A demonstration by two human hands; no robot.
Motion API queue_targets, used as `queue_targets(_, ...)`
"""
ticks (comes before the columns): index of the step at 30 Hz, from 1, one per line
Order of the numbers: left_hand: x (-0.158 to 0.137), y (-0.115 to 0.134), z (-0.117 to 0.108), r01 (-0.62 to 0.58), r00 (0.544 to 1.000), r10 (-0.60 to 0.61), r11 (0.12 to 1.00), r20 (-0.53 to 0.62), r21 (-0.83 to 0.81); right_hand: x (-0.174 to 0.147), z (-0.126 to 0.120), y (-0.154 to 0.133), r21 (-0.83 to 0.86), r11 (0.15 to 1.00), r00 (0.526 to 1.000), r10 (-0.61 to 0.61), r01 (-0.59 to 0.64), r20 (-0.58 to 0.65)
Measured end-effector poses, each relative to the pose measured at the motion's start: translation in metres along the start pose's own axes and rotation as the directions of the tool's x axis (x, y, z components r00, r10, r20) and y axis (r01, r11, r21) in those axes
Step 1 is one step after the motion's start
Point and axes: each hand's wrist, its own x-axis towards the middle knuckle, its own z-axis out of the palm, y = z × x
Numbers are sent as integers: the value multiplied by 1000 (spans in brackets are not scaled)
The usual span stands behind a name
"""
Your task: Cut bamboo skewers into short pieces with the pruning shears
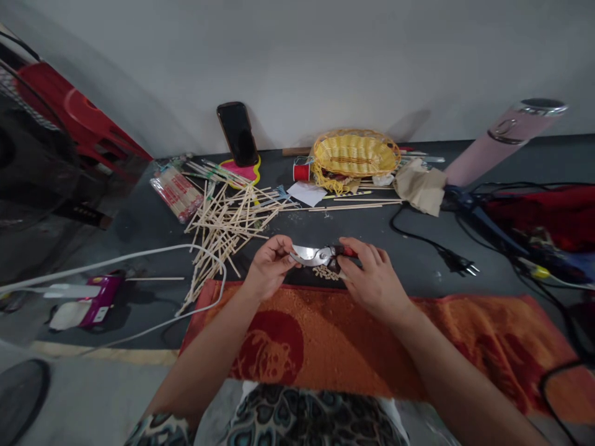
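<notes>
Past the orange towel [353, 334], we are gripping pruning shears [324, 255] in our right hand [374, 272] above small cut pieces [326, 273], our left hand [269, 266] pinching at the blade tip, around what we cannot tell. A white cable [158, 250] is looping across loose sticks [230, 217] at left; a yellow basket [357, 155] and phone [238, 133] are standing beyond.

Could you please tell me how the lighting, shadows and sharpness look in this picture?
In the head view, dim light; soft shadows on the wall beside the phone and pink flask; the flask's slant perhaps exaggerated by wide-angle stretch; a pale gleam on the cutter blade; the red plastic furniture, far left, looks soft.
</notes>
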Motion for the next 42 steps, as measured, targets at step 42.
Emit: queue_targets(42, 5, -33, 18, -626, 765, -298, -142, 570, 767, -7, 15, 51, -27, 909, 905, 417, -416, 81)
